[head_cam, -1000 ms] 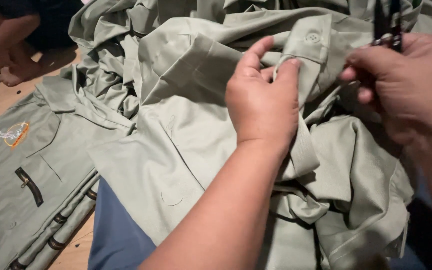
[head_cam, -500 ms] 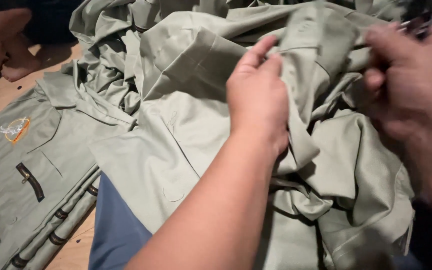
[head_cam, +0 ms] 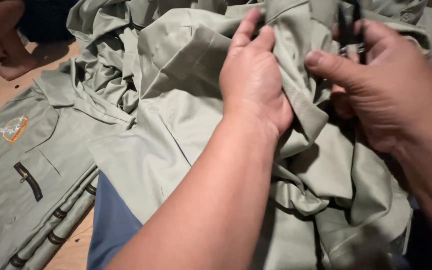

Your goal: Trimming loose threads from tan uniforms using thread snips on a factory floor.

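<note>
Two hands on olive shirt [head_cam: 186, 125], centre frame: left hand [head_cam: 256, 82] fingers clenched on bunched fold; right hand [head_cam: 381, 90] fingers gripping small dark tool [head_cam: 351, 30]. Stacked shirts [head_cam: 21, 185], lower left.

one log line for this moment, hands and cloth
left hand: gripping bunched olive-green cotton shirt | right hand: holding small dark tool at shirt fold | beside: flat stacked shirts
</note>
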